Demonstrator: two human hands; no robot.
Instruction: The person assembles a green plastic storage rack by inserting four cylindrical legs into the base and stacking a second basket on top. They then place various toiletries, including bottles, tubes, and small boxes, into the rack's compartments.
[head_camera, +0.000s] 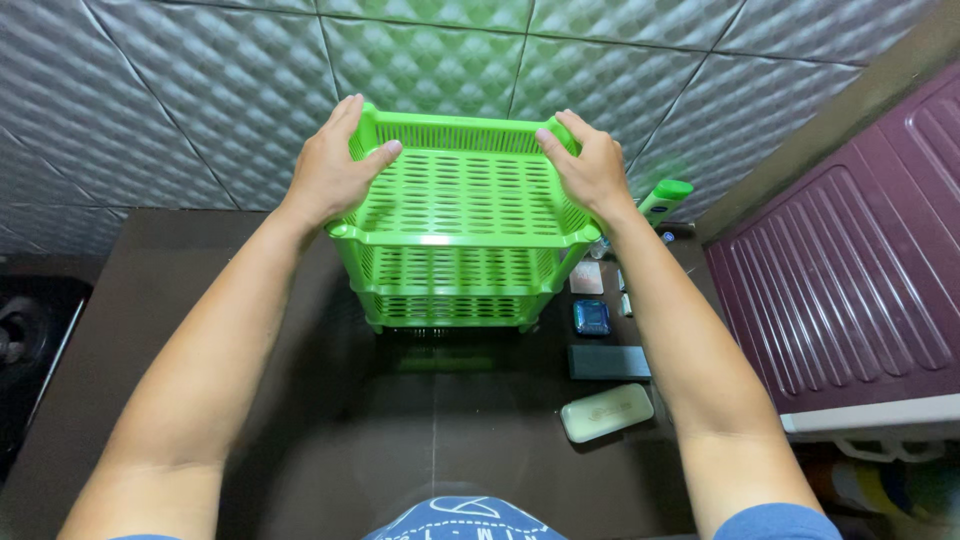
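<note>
Rack (460, 215), a green slotted plastic one with three tiers, stands on the dark counter (300, 400) at 12 o'clock from the person, close to the quilted grey wall (180, 90). Both hands are on its top tier. The left hand (335, 165) clasps the rim at 9 o'clock, fingers curled over the outer edge and thumb hooked inside the tray. The right hand (590, 165) does the same at 3 o'clock, closed around the rim.

By my reading, the step in hand is gripping the rack to steady or shift it; any move from here calls for an even hold on both sides so the tiers stay level and seated on their posts.

At 3 to 5 o'clock of the rack lie a green-capped bottle (663, 197), a small blue case (592, 318), a dark flat box (608, 361) and a pale oblong case (606, 412). A maroon panel (850, 270) stands further right.
</note>
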